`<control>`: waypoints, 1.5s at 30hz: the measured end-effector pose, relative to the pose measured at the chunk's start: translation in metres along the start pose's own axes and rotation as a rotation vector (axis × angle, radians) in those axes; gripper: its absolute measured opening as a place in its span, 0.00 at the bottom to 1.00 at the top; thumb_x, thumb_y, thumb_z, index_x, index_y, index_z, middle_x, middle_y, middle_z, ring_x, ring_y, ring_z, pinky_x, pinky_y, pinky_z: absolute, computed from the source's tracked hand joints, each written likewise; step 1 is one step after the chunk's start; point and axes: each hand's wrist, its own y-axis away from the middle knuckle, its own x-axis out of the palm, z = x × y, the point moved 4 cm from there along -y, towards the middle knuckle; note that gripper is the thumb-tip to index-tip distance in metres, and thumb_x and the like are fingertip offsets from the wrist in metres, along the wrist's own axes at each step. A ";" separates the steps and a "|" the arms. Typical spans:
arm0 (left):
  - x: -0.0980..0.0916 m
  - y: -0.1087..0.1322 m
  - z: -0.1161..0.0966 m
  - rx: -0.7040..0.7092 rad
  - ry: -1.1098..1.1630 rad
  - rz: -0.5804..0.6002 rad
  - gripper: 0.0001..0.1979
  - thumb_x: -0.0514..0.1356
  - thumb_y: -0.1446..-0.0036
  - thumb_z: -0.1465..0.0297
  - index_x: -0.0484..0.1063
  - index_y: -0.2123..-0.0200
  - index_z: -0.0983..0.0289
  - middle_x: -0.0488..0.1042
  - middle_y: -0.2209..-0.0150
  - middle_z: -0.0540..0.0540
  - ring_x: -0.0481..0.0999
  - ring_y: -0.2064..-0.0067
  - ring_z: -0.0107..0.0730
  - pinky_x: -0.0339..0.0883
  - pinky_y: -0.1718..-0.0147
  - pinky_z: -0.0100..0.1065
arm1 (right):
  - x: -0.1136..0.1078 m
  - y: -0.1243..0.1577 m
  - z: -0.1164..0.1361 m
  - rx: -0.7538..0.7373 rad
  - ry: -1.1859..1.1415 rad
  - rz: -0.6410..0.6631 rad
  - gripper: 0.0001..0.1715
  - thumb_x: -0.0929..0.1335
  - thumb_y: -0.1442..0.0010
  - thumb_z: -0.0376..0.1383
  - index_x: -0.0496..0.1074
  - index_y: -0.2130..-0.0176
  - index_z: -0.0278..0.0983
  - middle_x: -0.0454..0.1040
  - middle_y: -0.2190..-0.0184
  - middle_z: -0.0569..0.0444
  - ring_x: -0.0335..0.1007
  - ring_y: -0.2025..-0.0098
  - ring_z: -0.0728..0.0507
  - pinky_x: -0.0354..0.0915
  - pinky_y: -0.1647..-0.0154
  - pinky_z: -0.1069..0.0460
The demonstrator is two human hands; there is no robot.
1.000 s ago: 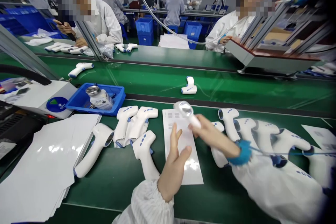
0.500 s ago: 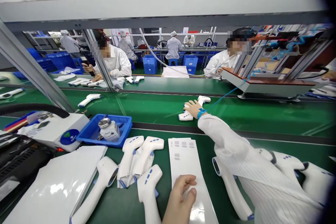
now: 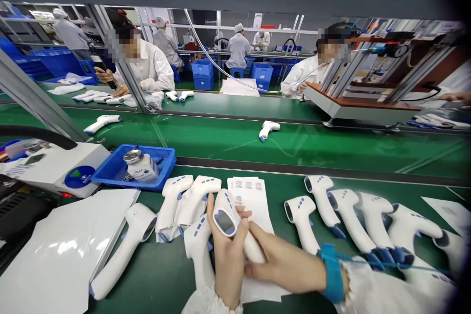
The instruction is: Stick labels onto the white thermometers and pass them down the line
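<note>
On the green counter (image 3: 154,274), directly before the person: one white plastic infrared thermometer (image 3: 225,221), blue-rimmed head up, long axis slanting down to the right, held between both hands; left hand (image 3: 228,265) nearer the head, fingers closed around it; right hand (image 3: 285,265), in blue wrist strap (image 3: 333,272), fingers clasping the handle; printed white label sheet (image 3: 250,196) just behind

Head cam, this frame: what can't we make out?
Head view:
- Thermometer handle: mostly hidden by left hand and right hand.
- Thermometer display: too small to read.
- Sheet: print too small; lower part hidden by hands.
- Bottle: label too small.
</note>
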 end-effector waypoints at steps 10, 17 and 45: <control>-0.042 0.000 -0.015 -0.043 -0.166 0.009 0.38 0.62 0.43 0.63 0.44 0.35 0.42 0.68 0.63 0.50 0.71 0.70 0.29 0.73 0.73 0.31 | 0.011 0.050 -0.020 0.012 0.440 0.110 0.33 0.65 0.37 0.47 0.60 0.36 0.43 0.57 0.34 0.52 0.49 0.32 0.33 0.50 0.33 0.35; -0.019 -0.018 -0.008 0.040 -0.210 0.105 0.36 0.61 0.42 0.63 0.47 0.35 0.43 0.50 0.33 0.54 0.71 0.44 0.45 0.70 0.48 0.43 | -0.025 0.001 -0.028 0.068 0.332 -0.333 0.11 0.65 0.37 0.33 0.75 0.55 0.38 0.73 0.50 0.48 0.68 0.47 0.40 0.65 0.45 0.44; 0.002 -0.047 0.003 0.084 -0.276 0.221 0.36 0.57 0.42 0.74 0.47 0.33 0.53 0.61 0.38 0.56 0.68 0.42 0.39 0.63 0.45 0.40 | -0.011 -0.002 -0.012 0.184 -0.239 -0.191 0.06 0.65 0.52 0.27 0.67 0.73 0.37 0.72 0.73 0.57 0.69 0.69 0.47 0.65 0.64 0.50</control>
